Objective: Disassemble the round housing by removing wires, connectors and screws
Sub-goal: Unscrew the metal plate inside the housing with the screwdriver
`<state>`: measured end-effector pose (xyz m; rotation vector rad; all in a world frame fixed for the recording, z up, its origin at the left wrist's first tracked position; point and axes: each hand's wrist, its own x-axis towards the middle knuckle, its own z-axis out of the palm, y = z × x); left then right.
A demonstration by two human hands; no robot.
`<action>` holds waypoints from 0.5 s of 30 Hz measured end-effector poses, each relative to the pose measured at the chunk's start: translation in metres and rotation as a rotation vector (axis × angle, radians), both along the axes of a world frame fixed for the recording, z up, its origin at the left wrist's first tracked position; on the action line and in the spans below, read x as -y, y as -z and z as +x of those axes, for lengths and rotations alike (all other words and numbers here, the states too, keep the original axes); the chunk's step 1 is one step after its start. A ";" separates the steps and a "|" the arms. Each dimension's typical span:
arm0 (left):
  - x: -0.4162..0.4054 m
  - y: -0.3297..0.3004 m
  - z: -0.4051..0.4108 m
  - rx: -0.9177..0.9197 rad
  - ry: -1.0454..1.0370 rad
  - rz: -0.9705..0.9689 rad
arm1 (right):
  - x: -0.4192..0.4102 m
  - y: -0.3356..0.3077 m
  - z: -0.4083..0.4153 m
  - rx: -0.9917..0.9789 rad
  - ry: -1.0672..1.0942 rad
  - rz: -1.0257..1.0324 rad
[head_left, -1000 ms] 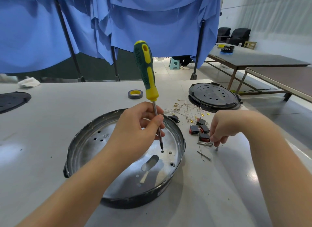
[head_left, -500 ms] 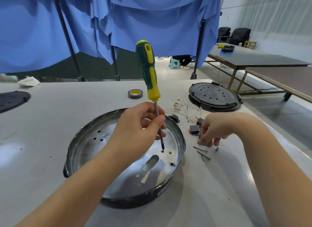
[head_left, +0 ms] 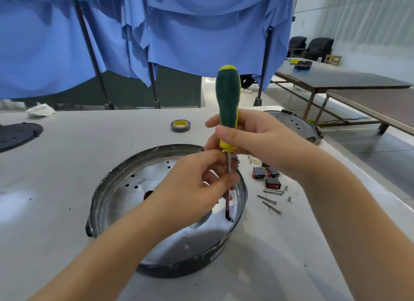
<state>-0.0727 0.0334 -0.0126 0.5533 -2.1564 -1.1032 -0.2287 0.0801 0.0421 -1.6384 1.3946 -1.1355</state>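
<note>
A: Where does the round housing sit?

B: Centre of the grey table, open side up, bare metal floor showing. A screwdriver stands upright in it, tip down near the rim at roughly 4 o'clock.

A: Grips?

B: The right hand is wrapped round the lower handle. The left hand pinches the shaft between thumb and fingertips, steadying it.

A: Progress?

B: Judged well along. Off the housing at 3 o'clock lie red-and-black connectors, loose long screws, small spacers and thin wires. No wiring is visible inside the housing. At least one fastener under the tip seems left; the screw head itself is too small to tell.

A: Anything else?

B: A tape roll at 12 o'clock, a black perforated lid at 2 o'clock.
</note>
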 end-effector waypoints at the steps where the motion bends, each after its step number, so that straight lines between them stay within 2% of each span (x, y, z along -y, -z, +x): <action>1: 0.000 -0.001 0.000 -0.001 -0.001 -0.012 | -0.001 -0.001 0.001 0.029 0.002 -0.012; 4: -0.002 -0.008 0.003 0.068 -0.002 -0.111 | -0.002 -0.005 0.000 0.128 0.056 -0.072; 10: -0.023 -0.013 0.014 0.745 -0.021 -0.476 | -0.004 -0.017 -0.022 0.349 0.247 -0.129; 15: -0.033 -0.007 0.019 0.878 -0.059 -0.686 | -0.008 -0.022 -0.037 0.373 0.317 -0.155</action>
